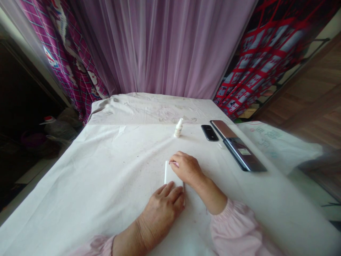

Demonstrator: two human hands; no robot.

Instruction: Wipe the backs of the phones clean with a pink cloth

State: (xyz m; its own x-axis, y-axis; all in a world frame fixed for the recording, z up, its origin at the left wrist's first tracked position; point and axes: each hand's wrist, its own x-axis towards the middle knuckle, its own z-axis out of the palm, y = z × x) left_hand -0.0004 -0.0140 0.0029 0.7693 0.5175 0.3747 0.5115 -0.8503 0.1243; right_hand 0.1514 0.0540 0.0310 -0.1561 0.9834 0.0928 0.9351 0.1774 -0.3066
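A flat white rectangular device lies on the white cloth near the table's middle. My left hand rests on its near end with fingers stretched flat over it. Curled over the device's far end is my right hand, fingertips pinched on a thin pinkish object I cannot make out. A small white bottle stands upright further back.
At the right lie a small dark phone, a brownish phone and a larger dark phone in a row. The table's white cloth is stained. Purple curtains hang behind; clutter sits on the floor at left.
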